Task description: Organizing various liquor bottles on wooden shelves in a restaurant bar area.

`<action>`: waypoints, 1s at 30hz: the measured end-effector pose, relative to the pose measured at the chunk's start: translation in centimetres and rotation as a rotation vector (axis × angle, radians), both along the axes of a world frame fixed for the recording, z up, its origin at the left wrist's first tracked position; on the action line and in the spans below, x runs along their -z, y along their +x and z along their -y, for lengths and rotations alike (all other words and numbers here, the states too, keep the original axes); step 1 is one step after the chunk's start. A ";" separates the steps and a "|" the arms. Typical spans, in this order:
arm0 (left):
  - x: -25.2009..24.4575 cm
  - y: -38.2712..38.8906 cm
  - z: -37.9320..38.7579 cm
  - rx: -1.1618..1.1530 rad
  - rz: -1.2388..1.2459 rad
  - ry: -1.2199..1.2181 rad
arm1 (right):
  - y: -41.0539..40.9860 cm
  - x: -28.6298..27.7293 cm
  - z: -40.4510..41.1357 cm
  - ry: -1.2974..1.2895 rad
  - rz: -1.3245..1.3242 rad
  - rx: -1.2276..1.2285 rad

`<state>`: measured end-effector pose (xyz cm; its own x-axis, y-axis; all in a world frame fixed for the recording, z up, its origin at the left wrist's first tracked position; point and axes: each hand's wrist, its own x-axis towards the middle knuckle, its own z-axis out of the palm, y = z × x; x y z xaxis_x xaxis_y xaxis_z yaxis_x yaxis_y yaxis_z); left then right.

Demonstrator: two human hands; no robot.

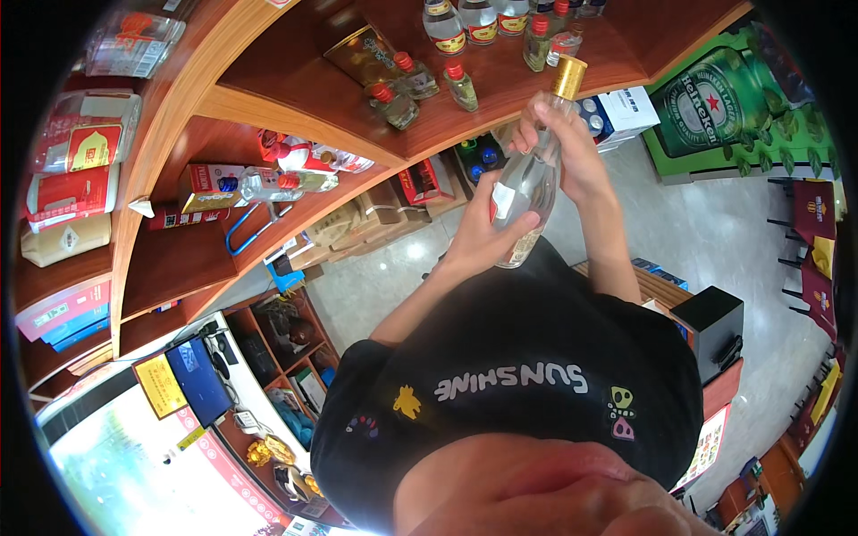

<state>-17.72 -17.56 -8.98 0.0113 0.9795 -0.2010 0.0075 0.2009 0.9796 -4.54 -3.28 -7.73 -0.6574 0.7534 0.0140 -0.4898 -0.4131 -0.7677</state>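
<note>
A clear glass bottle [536,177] with a gold cap [570,76] is held tilted in front of my chest, its base towards me. My left hand [493,231] wraps around its lower body, thumb across the front, beside a white label. Higher up, my right hand [560,130] grips the neck just below the cap. Beyond the cap, a wooden shelf [509,104] carries small red-capped bottles [461,87] and larger clear bottles [446,30] with red and yellow labels.
Lower shelves on the left hold more bottles [268,184] and boxes [208,186]. Cartons [358,224] stand on the floor below. At right are a white and blue drinks pack [620,114], a Heineken panel [704,100] and a black box [707,328]. A monitor [199,375] sits at lower left.
</note>
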 end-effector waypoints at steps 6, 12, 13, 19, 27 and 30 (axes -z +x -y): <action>0.6 1.8 -1.3 -0.004 0.015 0.074 | 1.8 1.3 -1.2 -0.033 -0.060 0.030; 2.7 4.1 -3.7 -0.055 -0.132 0.152 | 4.3 1.5 -2.6 0.035 0.138 0.214; 3.1 4.7 -4.3 -0.095 -0.108 0.159 | 4.5 1.5 -2.8 0.025 0.141 0.220; 4.7 7.3 -8.3 -0.217 -0.615 0.336 | 3.9 1.2 -4.7 0.121 0.420 0.547; 5.0 8.9 -9.9 -0.265 -0.446 0.253 | 4.5 0.9 -7.2 0.470 0.469 0.428; 5.0 7.0 -9.7 -0.249 -0.585 0.402 | 3.5 0.7 -8.1 0.368 0.397 0.342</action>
<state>-10.73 -7.83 -14.01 -0.2190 0.9383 0.2675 0.5507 -0.1075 0.8277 -1.03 4.86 -8.44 -0.3895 0.9136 0.1167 -0.1966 0.0413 -0.9796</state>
